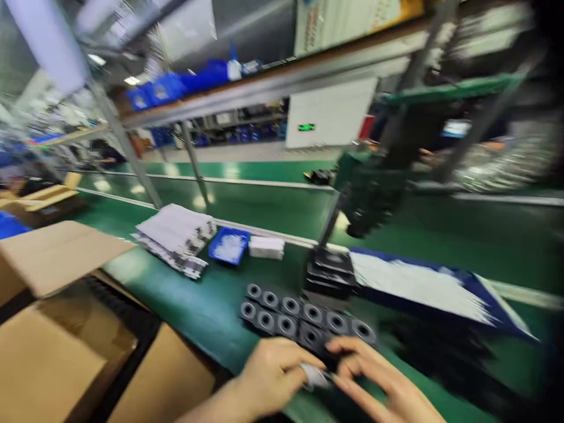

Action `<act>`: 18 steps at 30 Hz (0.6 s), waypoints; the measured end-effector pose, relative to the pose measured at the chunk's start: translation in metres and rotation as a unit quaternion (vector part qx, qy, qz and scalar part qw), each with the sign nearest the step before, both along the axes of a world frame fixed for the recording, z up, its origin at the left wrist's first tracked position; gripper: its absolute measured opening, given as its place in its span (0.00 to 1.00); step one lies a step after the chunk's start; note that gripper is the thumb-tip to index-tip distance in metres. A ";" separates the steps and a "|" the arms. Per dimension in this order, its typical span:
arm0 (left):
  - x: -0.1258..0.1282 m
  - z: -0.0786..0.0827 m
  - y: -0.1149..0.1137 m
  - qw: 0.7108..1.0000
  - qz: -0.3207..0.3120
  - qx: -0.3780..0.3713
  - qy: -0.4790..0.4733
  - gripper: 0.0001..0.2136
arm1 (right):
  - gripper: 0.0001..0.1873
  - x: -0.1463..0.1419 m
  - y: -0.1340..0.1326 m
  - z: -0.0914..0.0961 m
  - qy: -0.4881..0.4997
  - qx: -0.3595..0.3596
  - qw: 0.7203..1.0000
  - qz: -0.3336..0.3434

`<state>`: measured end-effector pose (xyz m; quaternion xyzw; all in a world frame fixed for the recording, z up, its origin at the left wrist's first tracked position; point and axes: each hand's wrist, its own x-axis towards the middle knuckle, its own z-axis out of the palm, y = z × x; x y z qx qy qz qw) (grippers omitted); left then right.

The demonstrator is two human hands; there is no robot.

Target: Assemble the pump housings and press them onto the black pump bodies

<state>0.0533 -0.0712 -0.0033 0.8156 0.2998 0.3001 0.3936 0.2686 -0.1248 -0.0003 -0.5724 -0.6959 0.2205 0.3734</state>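
My left hand [275,370] is closed, with thumb and forefinger pinching a small white piece [314,376]; blur hides its exact kind. My right hand [381,379] is just right of it, fingers bent and apart, fingertips close to the white piece's dark end. I see nothing plainly gripped in that hand. Just beyond both hands, rows of black square parts with round grey rings [286,325] stand side by side on the green bench [194,311]. My fingers cover part of the nearest row.
Behind the black parts stands a black device base [330,271] with a post. A blue tray of small white pieces [229,245], a white block [267,247] and stacked white sheets [176,228] lie left. A blue bin of white strips [418,285] is right; open cardboard boxes [48,358] are front left.
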 end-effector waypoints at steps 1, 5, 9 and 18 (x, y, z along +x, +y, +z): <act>-0.003 0.003 0.001 1.000 0.012 0.013 -0.014 0.11 | 0.17 0.002 -0.001 0.002 0.015 -0.004 1.000 0.015; -0.019 0.013 0.019 0.996 0.064 0.059 -0.021 0.10 | 0.11 0.010 0.006 0.012 0.029 0.030 0.998 -0.055; -0.029 0.012 0.031 0.981 0.044 0.188 0.007 0.11 | 0.06 0.007 0.015 0.013 -0.016 0.048 0.995 -0.083; -0.007 -0.011 0.027 0.905 -0.096 0.410 0.057 0.11 | 0.05 -0.023 0.039 0.004 -0.117 0.098 0.986 -0.071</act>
